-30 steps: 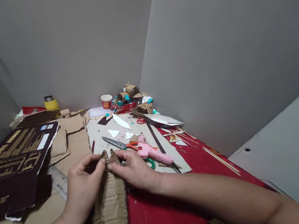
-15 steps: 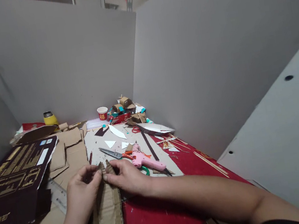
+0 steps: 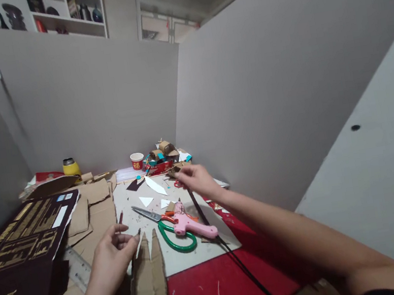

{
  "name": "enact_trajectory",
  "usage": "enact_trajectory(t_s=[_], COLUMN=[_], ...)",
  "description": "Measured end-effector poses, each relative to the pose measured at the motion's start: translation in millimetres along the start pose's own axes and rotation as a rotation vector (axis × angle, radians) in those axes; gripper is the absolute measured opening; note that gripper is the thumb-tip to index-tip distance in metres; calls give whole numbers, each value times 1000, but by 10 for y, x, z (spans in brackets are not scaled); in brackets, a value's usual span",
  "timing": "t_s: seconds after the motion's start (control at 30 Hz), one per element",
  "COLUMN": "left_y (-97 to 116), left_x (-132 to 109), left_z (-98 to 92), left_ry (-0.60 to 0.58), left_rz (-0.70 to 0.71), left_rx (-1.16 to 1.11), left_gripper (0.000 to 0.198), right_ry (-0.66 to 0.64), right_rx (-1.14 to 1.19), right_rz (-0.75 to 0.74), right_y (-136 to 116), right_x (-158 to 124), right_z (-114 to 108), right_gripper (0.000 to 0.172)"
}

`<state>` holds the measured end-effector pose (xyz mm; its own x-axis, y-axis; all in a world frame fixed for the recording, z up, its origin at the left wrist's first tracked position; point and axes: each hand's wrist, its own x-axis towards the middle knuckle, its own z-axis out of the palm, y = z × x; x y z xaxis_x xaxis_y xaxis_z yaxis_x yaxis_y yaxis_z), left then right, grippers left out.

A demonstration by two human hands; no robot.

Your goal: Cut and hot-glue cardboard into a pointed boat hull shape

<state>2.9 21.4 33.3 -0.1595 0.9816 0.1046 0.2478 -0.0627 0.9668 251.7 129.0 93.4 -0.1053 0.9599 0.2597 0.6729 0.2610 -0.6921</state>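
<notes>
My left hand [image 3: 114,254] pinches the upper left tip of a curved cardboard piece [image 3: 149,284]. Two narrow points stand at the far end of this piece, with a gap between them. Out across the table, my right hand [image 3: 200,181] is closed, its fingertips beside red scissor handles [image 3: 178,184] and a crumpled cardboard scrap [image 3: 174,171]. What those fingertips grip, if anything, is hidden. Between the hands lies a pink glue gun [image 3: 196,226] with a dark cord. It partly covers large scissors with a green and orange handle [image 3: 177,245].
Left are a dark printed box panel [image 3: 29,244], cardboard sheets [image 3: 98,210] and a ruler [image 3: 78,266]. A yellow jar [image 3: 71,170], a red paper cup [image 3: 137,162] and a scrap pile [image 3: 161,158] line the back. White paper pieces [image 3: 155,185] lie on the board. Grey partitions [image 3: 265,82] enclose the table.
My right hand has let go of the cardboard's right tip and moved forward and right. The two tips stand further apart. My left hand stays at its tip; the view has tilted up.
</notes>
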Motion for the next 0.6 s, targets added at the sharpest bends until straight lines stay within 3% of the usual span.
enact_trajectory(t_s=[0.07,0.17,0.33,0.47,0.6], left_y=[28,94,230,230,171], left_x=[35,136,337,449,493], left_z=[-47,-147,-317,-407,-460], left_ry=[10,132,285,338,353], left_rz=[-32,-70,-147,-209,-281], left_rx=[-75,-183,-386,-438,-463], left_gripper=[42,34,18,9,10], right_ry=[136,249,213,145,131], right_rx=[-76,-197,-319,-355,-362], right_rz=[58,137,279,382,425], right_y=[164,356,471,527,646], right_x=[388,964,1728,2110,2276], right_z=[-135,-228,-148,-31,-4], right_gripper=[24,31,31,32,33])
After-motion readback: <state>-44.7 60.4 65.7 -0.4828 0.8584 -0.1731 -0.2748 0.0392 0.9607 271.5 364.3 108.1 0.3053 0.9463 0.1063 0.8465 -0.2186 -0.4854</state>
